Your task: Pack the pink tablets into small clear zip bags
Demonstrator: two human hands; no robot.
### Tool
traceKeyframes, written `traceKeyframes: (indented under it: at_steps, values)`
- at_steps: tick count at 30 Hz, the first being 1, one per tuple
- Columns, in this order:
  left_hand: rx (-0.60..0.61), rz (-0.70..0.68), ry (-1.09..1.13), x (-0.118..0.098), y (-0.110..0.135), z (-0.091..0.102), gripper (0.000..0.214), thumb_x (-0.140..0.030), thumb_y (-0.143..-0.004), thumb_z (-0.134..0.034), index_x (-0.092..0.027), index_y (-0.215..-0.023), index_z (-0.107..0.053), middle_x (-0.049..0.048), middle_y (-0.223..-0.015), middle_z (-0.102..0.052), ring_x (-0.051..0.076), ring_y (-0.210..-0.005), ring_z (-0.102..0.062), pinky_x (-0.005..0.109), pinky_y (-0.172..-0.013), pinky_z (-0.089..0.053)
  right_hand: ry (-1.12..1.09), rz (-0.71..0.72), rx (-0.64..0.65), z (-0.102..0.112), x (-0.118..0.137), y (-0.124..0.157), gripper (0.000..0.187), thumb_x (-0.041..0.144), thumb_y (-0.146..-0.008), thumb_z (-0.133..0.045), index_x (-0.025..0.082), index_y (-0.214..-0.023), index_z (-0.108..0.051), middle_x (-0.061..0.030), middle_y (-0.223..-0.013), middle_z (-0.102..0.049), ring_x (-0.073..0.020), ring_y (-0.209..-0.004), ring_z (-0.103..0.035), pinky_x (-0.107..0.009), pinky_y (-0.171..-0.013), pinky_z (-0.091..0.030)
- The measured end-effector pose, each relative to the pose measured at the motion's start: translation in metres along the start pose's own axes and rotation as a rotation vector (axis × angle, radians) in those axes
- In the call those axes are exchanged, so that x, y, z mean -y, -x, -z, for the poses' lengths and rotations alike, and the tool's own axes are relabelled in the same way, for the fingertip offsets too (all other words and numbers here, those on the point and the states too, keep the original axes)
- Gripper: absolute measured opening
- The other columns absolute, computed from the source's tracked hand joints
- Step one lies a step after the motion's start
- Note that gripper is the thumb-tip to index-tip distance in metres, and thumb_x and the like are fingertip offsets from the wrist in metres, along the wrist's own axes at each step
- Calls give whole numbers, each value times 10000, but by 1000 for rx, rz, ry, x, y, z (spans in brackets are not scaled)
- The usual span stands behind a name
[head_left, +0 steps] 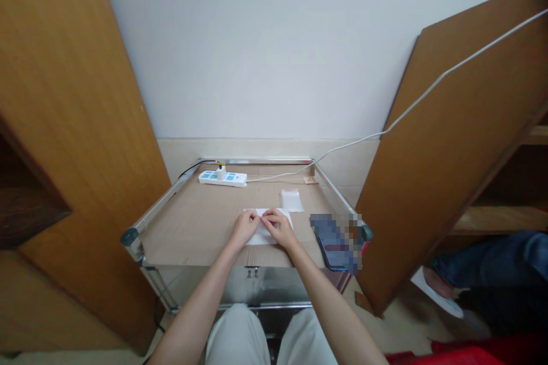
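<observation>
A white sheet, apparently paper (260, 238), lies flat near the front of the cardboard-topped table (188, 222). Over its left part is my left hand (245, 226), thumb and fingers pinched together. My right hand (278, 227) is above its right part, also in a pinch, with its fingertips nearly meeting those of the left. Whatever is between the fingertips is too small or hidden to make out. Just beyond my right hand rests a clear plastic packet (291, 201) with whitish contents.
A white power strip (222, 178) with a plug in it sits at the back left, its white cord (342, 147) running off to the right. A dark phone-like object (329, 242), partly blurred, lies at the right edge. Wooden panels flank the table. Another person's leg (492, 259) shows at right.
</observation>
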State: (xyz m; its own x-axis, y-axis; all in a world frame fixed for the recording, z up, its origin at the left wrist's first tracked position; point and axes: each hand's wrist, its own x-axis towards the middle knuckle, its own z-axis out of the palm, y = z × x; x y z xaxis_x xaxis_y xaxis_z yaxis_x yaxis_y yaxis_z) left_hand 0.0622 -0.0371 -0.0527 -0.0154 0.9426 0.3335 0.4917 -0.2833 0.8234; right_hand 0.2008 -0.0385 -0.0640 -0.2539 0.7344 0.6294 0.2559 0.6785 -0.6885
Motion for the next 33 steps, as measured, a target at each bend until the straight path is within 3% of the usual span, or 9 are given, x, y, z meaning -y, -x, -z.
traceKeyframes:
  at_steps: [6,12,19,27,33]
  values:
    - [0,-77,-55,-7,2,1,109,-193,-632,-506,-175,-528,-532,-8,-558,-505,114,-567,-439,211,-566,-308,5,17,1,-1,-3,0,157,230,-739,-500,206,-799,-642,-50,-807,-580,-147,-765,-527,-268,-696,-418]
    - [65,-137,-368,-15,9,4,140,-213,-724,-427,-164,-644,-531,8,-683,-543,113,-659,-476,214,-630,-337,17,36,-17,-4,-10,0,126,167,-720,-494,170,-721,-620,-46,-758,-570,-136,-718,-522,-250,-653,-412]
    - [79,-132,-684,-27,13,3,89,-208,-707,-455,-171,-653,-515,20,-698,-541,140,-705,-492,236,-630,-322,41,41,4,-5,-10,0,107,151,-709,-498,166,-662,-593,-39,-727,-558,-132,-689,-512,-239,-628,-401]
    - [69,-102,-732,-31,15,1,84,-183,-701,-462,-162,-651,-527,32,-698,-546,149,-717,-506,240,-622,-322,44,25,-48,-5,-12,-1,111,123,-692,-485,162,-591,-512,-25,-717,-519,-122,-667,-482,-230,-603,-381]
    - [41,-95,-716,-31,17,5,102,-203,-697,-453,-169,-646,-535,24,-691,-549,136,-685,-503,227,-587,-303,30,23,-32,-5,-9,1,53,142,-691,-485,168,-648,-468,-11,-723,-486,-112,-648,-455,-225,-596,-373]
